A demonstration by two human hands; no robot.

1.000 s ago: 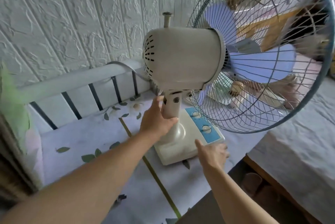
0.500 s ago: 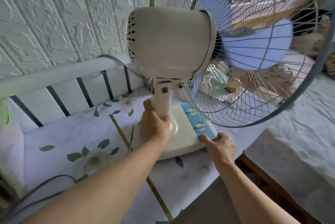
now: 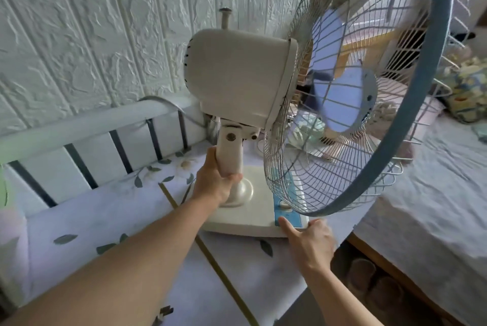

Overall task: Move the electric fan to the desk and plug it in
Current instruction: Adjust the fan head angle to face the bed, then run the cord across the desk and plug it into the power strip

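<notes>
1. Right now no brand or writing on the cream plastic electric fan (image 3: 237, 75) is readable to me; the print on its blue control strip (image 3: 287, 213) is too small.
2. My left hand (image 3: 214, 183) wraps closed around the smooth cream neck (image 3: 228, 151), thumb forward.
3. My right hand (image 3: 309, 240) pinches the front corner of the flat cream base (image 3: 237, 217), thumb on top by the blue strip.
4. Its base sits on the pale leaf-printed cloth surface (image 3: 92, 215), beside a white slatted rail (image 3: 79, 125) and an embossed white brick-pattern wall (image 3: 105, 22).
5. Its round wire cage (image 3: 355, 167) with blue rim encloses lavender blades (image 3: 342, 99).
6. Wrinkled grey bedding (image 3: 434, 194) lies to the right.
</notes>
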